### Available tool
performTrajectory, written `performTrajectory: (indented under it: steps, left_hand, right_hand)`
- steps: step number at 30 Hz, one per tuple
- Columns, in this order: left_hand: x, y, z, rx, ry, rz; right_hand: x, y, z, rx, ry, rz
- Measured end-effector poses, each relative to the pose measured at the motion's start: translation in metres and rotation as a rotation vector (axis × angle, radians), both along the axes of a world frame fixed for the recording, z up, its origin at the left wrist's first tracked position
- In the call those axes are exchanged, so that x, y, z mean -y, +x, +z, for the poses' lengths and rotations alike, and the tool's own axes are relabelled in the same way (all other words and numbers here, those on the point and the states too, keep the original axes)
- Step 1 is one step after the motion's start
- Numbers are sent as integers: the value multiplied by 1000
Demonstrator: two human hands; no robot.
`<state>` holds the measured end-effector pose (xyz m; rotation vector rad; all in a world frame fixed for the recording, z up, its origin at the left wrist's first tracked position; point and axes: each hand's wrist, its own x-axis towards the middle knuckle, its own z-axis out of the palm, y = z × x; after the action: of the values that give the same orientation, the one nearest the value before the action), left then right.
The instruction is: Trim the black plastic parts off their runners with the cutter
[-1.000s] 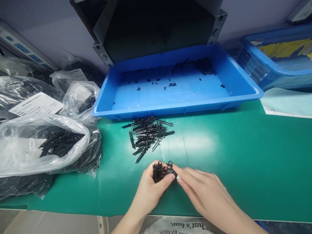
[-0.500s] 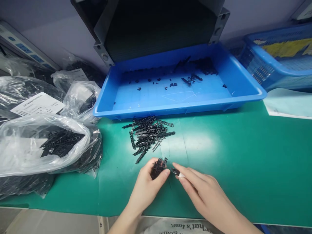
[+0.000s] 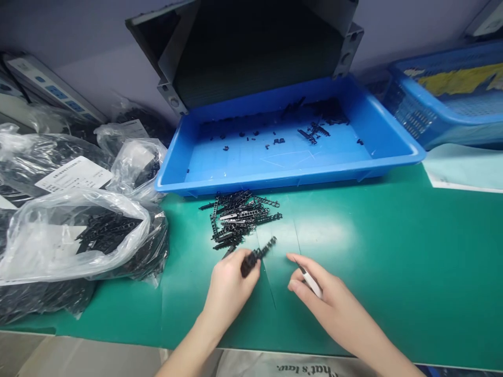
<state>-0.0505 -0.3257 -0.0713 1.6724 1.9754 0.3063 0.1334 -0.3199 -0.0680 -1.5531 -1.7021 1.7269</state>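
My left hand [image 3: 231,277] is closed around a small bunch of black plastic strips [image 3: 251,262]. One strip with ring-like links sticks out toward the upper right, slightly blurred. Just beyond that hand lies a loose pile of similar black strips [image 3: 239,217] on the green work mat [image 3: 377,251]. A slim white tool with a dark pointed tip [image 3: 312,283] rests in my right hand [image 3: 326,293], gripped between thumb and fingers. Its tip points up and left, apart from the strips, and its exact kind is unclear.
Behind the pile stands a blue tray [image 3: 291,180] holding black strips and small bits, under a dark overhanging chute [image 3: 259,52]. An open plastic bag [image 3: 74,262] of black parts sits left. A blue basket [image 3: 416,115] and pale paper [image 3: 463,165] are right.
My left hand has turned and shifted left toward the pile with its strips. My right hand has drawn away rightward, so more of the white tool shows. The view has moved slightly.
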Motion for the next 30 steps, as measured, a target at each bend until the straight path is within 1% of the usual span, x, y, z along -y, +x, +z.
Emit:
performTrajectory:
  steps: [2, 4, 5, 6, 7, 9, 11, 14, 17, 19, 21, 23, 25, 27, 30]
  left_hand:
    - [11, 0, 8, 255, -163, -34]
    - [20, 1, 12, 492, -336, -46]
    - [24, 2, 12, 601, -405, -30]
    - [26, 4, 11, 697, -443, 4]
    - [28, 6, 9, 782, -448, 49]
    - [30, 10, 2, 911, -378, 132]
    - [30, 16, -3, 964, -293, 157]
    - [31, 24, -4, 965, -265, 178]
    - [31, 28, 0, 1007, -290, 301]
    - [31, 29, 1, 1078, -286, 379]
    - [31, 28, 1, 1135, -244, 407]
    - [32, 27, -3, 1167, -224, 396]
    - [33, 26, -7, 1190, -218, 389]
    - [34, 24, -10, 1211, -218, 383]
    - [34, 22, -11, 1213, -215, 389]
  right_hand:
    - [-2, 2, -1, 6, 1, -33]
    - [-4, 3, -1, -10, 13, -11]
    - [-4, 3, 0, -30, 17, 13]
    - [-5, 2, 1, -57, 16, 40]
    - [-5, 1, 2, -84, 9, 58]
    - [-6, -3, 4, -126, -9, 71]
    - [-6, -7, 5, -164, -19, 65]
    - [-4, -8, 3, -201, -3, 51]
    - [0, -2, 2, -134, 88, 52]
    - [4, 4, 2, -65, 179, 102]
    - [8, 8, 4, -6, 269, 199]
    - [12, 9, 5, 62, 363, 295]
    - [14, 9, 5, 140, 452, 356]
    - [15, 7, 5, 202, 510, 386]
    - [14, 4, 5, 247, 543, 422]
